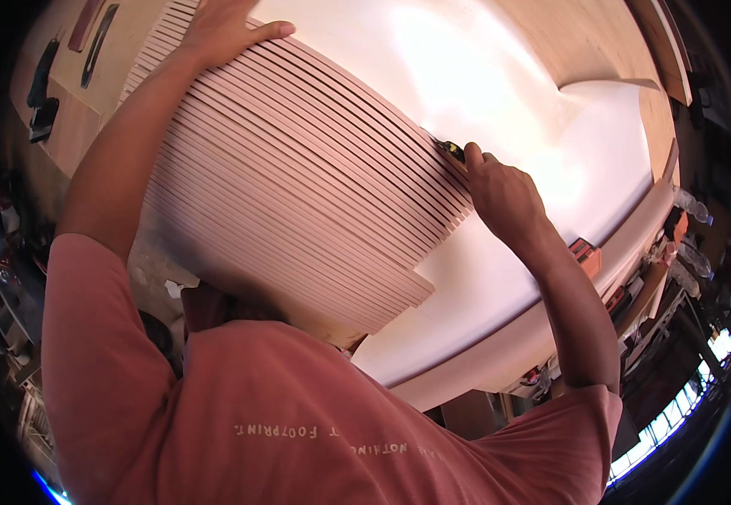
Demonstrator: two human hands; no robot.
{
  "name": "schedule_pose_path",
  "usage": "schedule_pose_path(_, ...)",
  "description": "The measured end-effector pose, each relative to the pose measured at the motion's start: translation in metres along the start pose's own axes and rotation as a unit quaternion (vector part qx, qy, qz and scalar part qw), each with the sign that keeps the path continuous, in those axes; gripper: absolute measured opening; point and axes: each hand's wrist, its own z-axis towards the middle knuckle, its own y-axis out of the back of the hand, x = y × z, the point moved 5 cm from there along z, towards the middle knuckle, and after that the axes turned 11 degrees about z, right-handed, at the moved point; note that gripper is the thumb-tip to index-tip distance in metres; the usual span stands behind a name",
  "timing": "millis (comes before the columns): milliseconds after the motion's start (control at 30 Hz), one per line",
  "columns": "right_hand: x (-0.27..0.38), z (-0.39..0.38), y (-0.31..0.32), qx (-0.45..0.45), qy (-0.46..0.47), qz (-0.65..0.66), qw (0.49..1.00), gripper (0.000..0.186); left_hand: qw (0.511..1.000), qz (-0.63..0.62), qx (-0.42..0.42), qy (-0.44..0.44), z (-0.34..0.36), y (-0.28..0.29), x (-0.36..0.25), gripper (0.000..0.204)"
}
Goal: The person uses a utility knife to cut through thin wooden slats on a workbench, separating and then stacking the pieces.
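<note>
My left hand lies on the upper part of a pinkish sheet scored into many narrow parallel strips, its thumb stretched out; some fingertips are cut off by the top edge. My right hand grips a black and yellow utility knife, its tip at the sheet's upper right edge, where the strips meet a smooth white surface. The sheet's strips run diagonally down to the right, ending in stepped edges.
Dark-handled tools sit on wood at upper left. An orange tool rests by the right forearm, beside a curved pink edge. Clear plastic bottles and clutter line the right side. A pale wooden panel is at top right.
</note>
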Motion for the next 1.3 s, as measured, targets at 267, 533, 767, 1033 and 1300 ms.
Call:
schedule_pose_path(267,-0.029,-0.036,-0.011,0.01,-0.026,0.009,1.0,0.007,0.999,0.029,-0.022,-0.017,0.005,-0.007,0.002,0.108)
schedule_pose_path(533,-0.051,-0.063,-0.018,0.03,-0.048,0.036,0.998,0.009,0.981,0.102,-0.148,-0.071,0.013,-0.044,0.022,0.1)
schedule_pose_path(767,-0.068,-0.086,-0.023,0.02,-0.061,0.035,0.997,0.011,0.984,0.086,-0.14,-0.069,0.015,-0.04,0.02,0.099)
schedule_pose_path(1033,-0.083,-0.104,-0.031,0.011,-0.068,0.022,0.997,0.014,0.99,0.07,-0.11,-0.06,0.013,-0.036,0.015,0.097)
schedule_pose_path(1300,-0.086,-0.112,-0.039,0.0,-0.097,0.075,0.992,0.009,0.99,0.057,-0.1,-0.079,0.015,-0.031,0.014,0.101)
